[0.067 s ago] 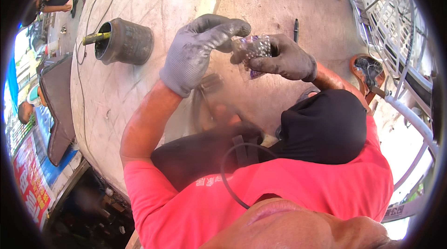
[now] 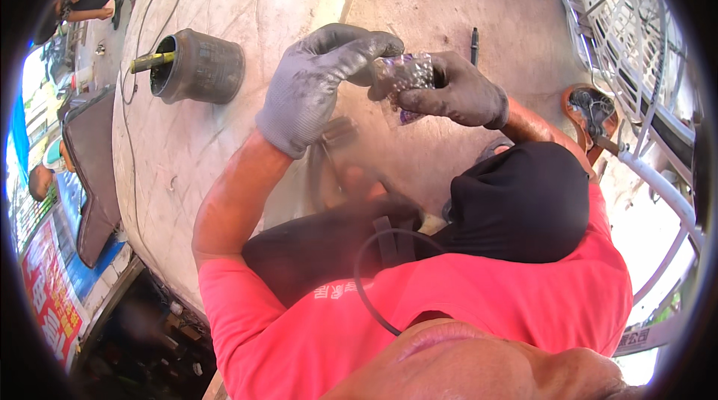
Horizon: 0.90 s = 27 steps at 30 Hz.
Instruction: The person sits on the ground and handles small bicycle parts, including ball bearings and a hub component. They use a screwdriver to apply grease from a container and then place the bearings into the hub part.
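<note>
My right hand [image 2: 467,93], in a dark, stained work glove, grips a small clear plastic packet [image 2: 410,75] with purple print and what look like small shiny silver balls inside. Thumb and fingers close on its right side. At the packet's upper left edge is my left hand [image 2: 310,75], in a grey glove with a soiled palm. Its fingers bend together in a pinch, close against the packet. What sits between those fingertips, if anything, is hidden.
A dark round pot [image 2: 200,67] with a yellow-handled tool [image 2: 153,61] lies to the left on the concrete floor. Beyond my right hand lies a black pen-like tool [image 2: 474,47]. A white metal rack [image 2: 636,41] and an orange-rimmed caster [image 2: 589,116] stand right. My dark-clothed knee [image 2: 520,202] is below.
Both hands hold nearly the same place. The packet has tilted very slightly in my right hand.
</note>
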Available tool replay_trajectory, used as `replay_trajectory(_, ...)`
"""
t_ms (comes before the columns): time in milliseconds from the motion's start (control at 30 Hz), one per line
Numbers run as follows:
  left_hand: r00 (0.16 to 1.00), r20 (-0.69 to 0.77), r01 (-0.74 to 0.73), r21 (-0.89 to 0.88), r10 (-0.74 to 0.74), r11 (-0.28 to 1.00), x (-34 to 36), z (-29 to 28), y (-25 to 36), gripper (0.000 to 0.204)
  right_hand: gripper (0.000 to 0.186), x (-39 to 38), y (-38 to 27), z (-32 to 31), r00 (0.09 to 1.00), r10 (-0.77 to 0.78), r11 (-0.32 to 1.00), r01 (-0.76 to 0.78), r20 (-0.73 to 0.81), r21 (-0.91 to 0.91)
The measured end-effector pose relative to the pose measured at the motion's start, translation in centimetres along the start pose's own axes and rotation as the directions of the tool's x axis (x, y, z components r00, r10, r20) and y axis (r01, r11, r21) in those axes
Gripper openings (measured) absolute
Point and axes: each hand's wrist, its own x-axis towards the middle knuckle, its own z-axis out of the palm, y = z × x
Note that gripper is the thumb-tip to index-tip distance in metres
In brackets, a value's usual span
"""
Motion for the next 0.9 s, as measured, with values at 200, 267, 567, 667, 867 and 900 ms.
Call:
replay_trajectory(200,0.999,-0.001,-0.043,-0.037,0.043,0.998,-0.1,0.4,-0.8,0.028,0.045,-0.1,0.8,-0.2,1.000,0.012,1.000,-0.012,-0.006,0.004)
replay_trajectory(267,0.999,-0.003,-0.039,-0.025,0.039,0.999,-0.3,0.7,-0.4,0.028,0.046,-0.2,0.9,-0.3,1.000,0.006,1.000,-0.006,-0.004,0.000)
replay_trajectory(567,0.995,-0.052,-0.074,0.107,0.080,0.991,-0.3,0.8,-0.4,0.031,0.041,-0.4,0.6,0.0,0.999,-0.020,1.000,0.021,-0.045,0.020)
replay_trajectory(667,0.989,0.011,-0.147,0.266,0.150,0.953,-0.4,0.1,-0.6,0.032,0.040,-0.5,0.4,0.2,0.998,-0.014,1.000,0.015,-0.055,0.012)
replay_trajectory(867,1.000,-0.020,-0.018,-0.064,0.017,0.998,-0.6,0.9,0.1,0.029,0.039,-0.7,0.1,0.3,0.998,-0.018,1.000,0.019,-0.059,0.013)
replay_trajectory(900,0.999,-0.021,-0.032,0.012,0.032,0.999,-0.7,1.0,0.2,0.029,0.039,-0.7,0.1,0.4,0.998,-0.007,1.000,0.009,-0.063,0.021)
